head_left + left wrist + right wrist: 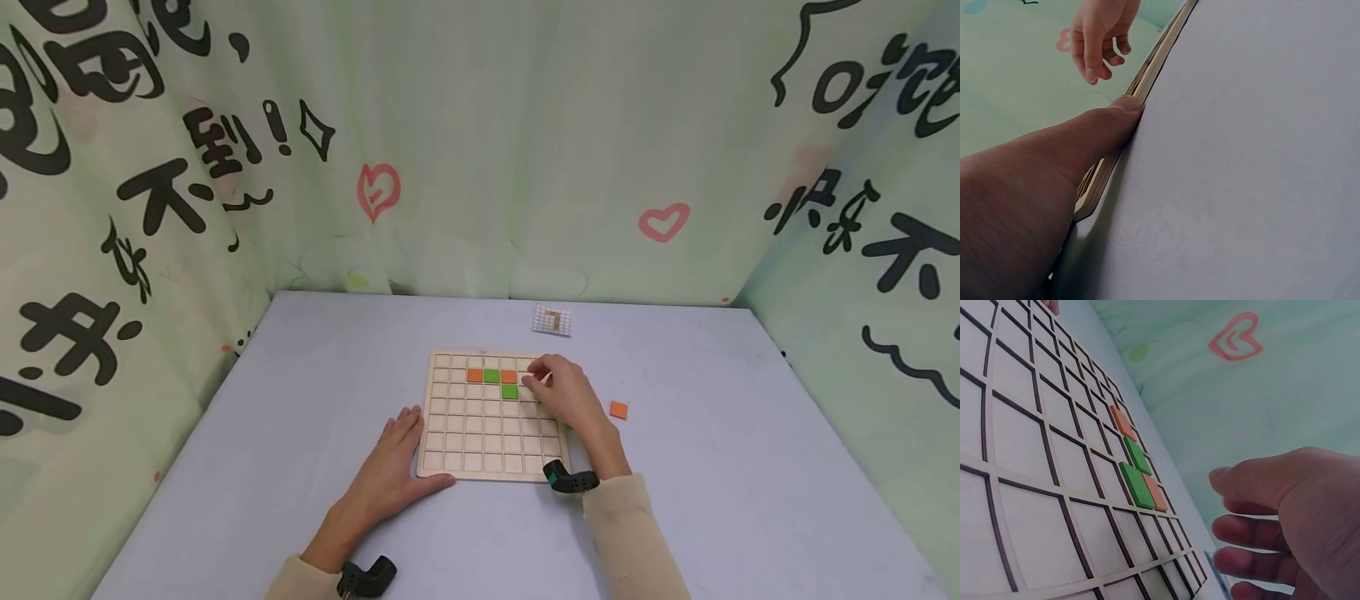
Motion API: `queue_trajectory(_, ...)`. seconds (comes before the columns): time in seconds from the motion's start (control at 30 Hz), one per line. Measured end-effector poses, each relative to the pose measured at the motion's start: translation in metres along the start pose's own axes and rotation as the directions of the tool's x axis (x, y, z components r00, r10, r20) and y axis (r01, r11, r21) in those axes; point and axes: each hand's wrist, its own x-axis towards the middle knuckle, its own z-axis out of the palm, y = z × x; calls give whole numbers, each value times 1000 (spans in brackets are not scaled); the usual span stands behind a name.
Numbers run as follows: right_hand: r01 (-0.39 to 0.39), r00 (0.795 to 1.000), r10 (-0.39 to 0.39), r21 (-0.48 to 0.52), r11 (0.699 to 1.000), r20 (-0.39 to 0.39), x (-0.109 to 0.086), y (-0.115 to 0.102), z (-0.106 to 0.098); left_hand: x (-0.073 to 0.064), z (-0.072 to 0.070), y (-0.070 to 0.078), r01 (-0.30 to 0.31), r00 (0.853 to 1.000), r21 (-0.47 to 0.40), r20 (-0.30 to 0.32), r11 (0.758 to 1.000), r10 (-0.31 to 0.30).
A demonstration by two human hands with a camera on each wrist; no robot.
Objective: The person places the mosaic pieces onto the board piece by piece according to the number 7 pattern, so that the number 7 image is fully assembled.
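Observation:
A wooden grid board (473,423) lies on the table. Near its far edge sit an orange tile (476,375), a green tile (492,376) and another orange tile (508,377) in one row. Below the last of these is a second green tile (510,391). My left hand (392,468) rests at the board's near left corner, fingers along the left side and thumb (1124,119) against the front edge. Over the board's far right part is my right hand (566,396), fingers loosely bent; nothing shows between them in the right wrist view.
A loose orange tile (618,410) lies on the table to the right of the board. Behind the board is a small card with a grid pattern (552,320). Pale green curtains (525,150) with writing and hearts surround the white table (750,467).

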Motion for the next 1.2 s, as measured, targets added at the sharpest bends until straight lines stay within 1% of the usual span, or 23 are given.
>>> queue_trajectory(0.2, 12, 1000, -12, -11, 1000, -5, -3, 2, -1, 0, 0, 1, 0, 1000, 4, -1, 1000, 0)
queue_trajectory(0.33, -4, 1000, 4, -2, 1000, 2, -6, 5, -4, 0, 0, 1, -4, 1000, 5, -5, 1000, 4)
queue_trajectory(0.47, -13, 1000, 13, -18, 1000, 5, -10, 9, -7, 0, 1, 0, -1, 1000, 8, -3, 1000, 1)
queue_trajectory(0.67, -24, 1000, 24, -39, 999, -7, -16, 20, -13, -1, 1, 0, -17, 1000, 6, -9, 1000, 17)
queue_trajectory(0.9, -16, 999, 14, -65, 998, -33, -22, 36, -16, -1, 0, 0, -21, 1000, -1, -13, 1000, 21)
queue_trajectory(1.2, -73, 997, 71, -41, 997, -31, -26, 51, -28, -1, 1, -1, -29, 1000, -8, -12, 1000, 29)
